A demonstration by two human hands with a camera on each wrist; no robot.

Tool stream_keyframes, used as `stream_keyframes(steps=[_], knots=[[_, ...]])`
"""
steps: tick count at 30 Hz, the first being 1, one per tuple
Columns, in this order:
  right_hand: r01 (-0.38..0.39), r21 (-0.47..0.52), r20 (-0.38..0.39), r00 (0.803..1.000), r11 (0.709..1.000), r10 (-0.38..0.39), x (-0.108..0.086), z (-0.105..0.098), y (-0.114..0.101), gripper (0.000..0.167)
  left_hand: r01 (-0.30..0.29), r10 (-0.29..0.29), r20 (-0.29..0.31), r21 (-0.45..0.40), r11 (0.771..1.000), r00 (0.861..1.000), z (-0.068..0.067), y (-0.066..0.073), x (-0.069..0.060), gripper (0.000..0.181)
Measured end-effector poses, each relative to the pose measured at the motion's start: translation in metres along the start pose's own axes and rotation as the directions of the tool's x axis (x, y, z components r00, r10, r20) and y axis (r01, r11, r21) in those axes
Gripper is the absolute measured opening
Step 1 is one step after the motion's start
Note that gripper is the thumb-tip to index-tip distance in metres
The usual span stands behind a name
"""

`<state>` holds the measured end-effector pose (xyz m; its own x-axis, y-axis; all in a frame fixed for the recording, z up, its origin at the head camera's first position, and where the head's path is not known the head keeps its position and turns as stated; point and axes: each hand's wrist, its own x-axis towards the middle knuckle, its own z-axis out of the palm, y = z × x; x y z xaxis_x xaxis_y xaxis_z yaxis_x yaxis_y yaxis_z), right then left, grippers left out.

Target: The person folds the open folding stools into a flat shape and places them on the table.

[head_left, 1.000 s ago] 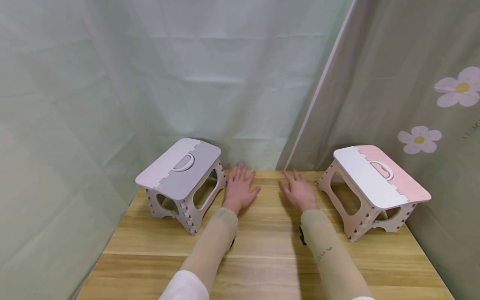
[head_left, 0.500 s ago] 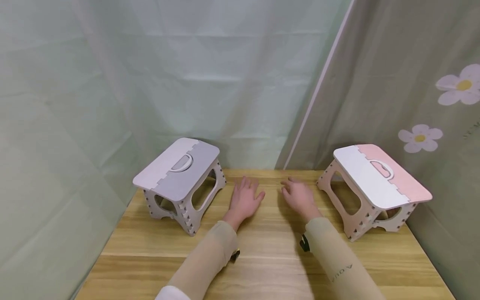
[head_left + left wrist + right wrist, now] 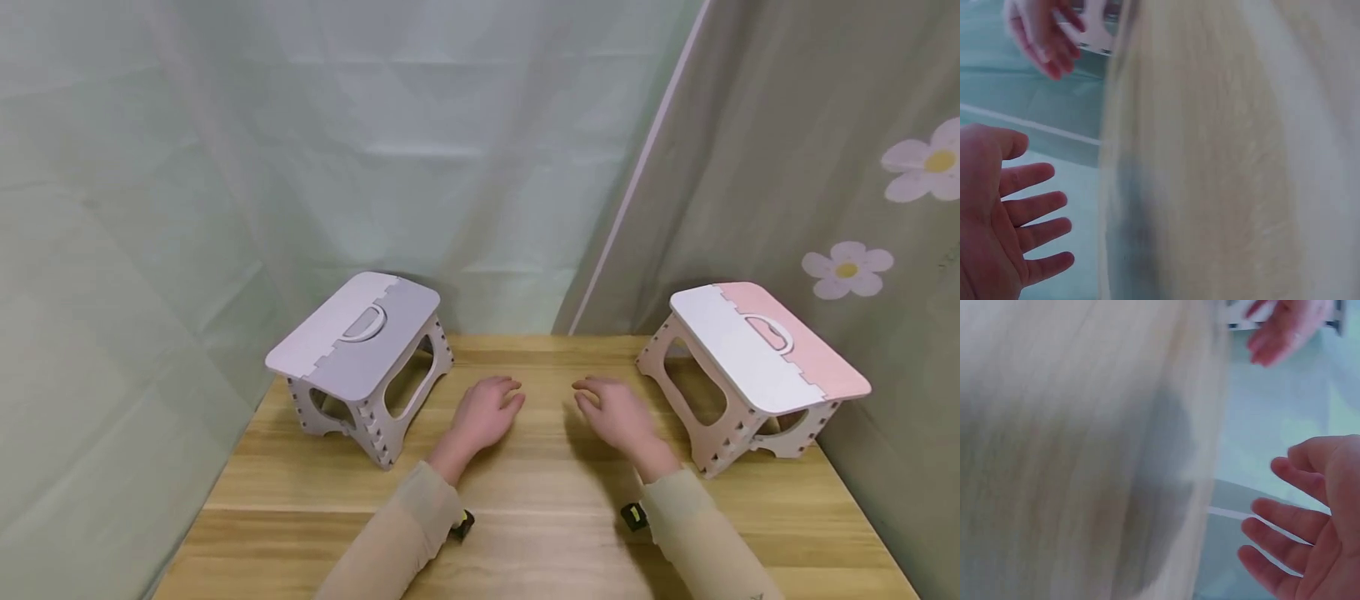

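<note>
Above the wooden table my left hand (image 3: 483, 414) is raised, its fingers spread and relaxed with nothing in them, as the left wrist view shows. It is nearest to a grey and pale folding step stool (image 3: 360, 333), which stands unfolded to its left. My right hand (image 3: 617, 414) is also off the tabletop, fingers loosely bent and holding nothing. To its right stands a pink and white folding step stool (image 3: 765, 346), unfolded, with a handle in its top. A gap separates the two hands, and neither touches a stool.
The wooden table (image 3: 540, 542) reaches back to a pale green curtain (image 3: 420, 167). On the right hangs a grey-brown curtain (image 3: 757, 183) with printed flowers. A small dark device (image 3: 633, 517) is strapped at the right wrist, another (image 3: 462, 525) at the left.
Both hands lay flat near the table's back edge one second ago. They have lifted and drawn back toward me, their fingers bending a little. The stools have stayed in place.
</note>
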<state>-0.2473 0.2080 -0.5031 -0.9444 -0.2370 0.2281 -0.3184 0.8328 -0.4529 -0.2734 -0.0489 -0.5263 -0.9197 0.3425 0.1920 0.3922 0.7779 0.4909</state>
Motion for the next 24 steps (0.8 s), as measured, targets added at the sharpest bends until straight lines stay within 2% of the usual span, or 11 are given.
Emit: stream_keyframes(steps=[3,9,16,24], knots=[[-0.016,0.041,-0.012,1.000,0.999,0.017,-0.012,-0.009,-0.001,0.031,0.003,-0.004,-0.010,-0.063,0.998,1.000,-0.005,-0.001,-0.010,0.034],[-0.087,0.085,-0.011,0.996,0.993,0.088,-0.033,-0.025,-0.001,0.035,0.014,-0.021,-0.052,-0.135,0.991,0.998,-0.010,-0.006,-0.025,0.036],[-0.120,0.125,-0.003,0.993,0.985,0.122,-0.048,-0.042,0.009,0.038,0.050,-0.055,-0.013,-0.269,0.962,0.998,-0.014,-0.007,-0.034,0.036],[-0.117,0.179,-0.068,0.989,0.977,0.131,-0.066,-0.065,0.013,0.040,0.049,-0.054,-0.009,-0.284,0.958,0.998,-0.017,-0.011,-0.037,0.037]])
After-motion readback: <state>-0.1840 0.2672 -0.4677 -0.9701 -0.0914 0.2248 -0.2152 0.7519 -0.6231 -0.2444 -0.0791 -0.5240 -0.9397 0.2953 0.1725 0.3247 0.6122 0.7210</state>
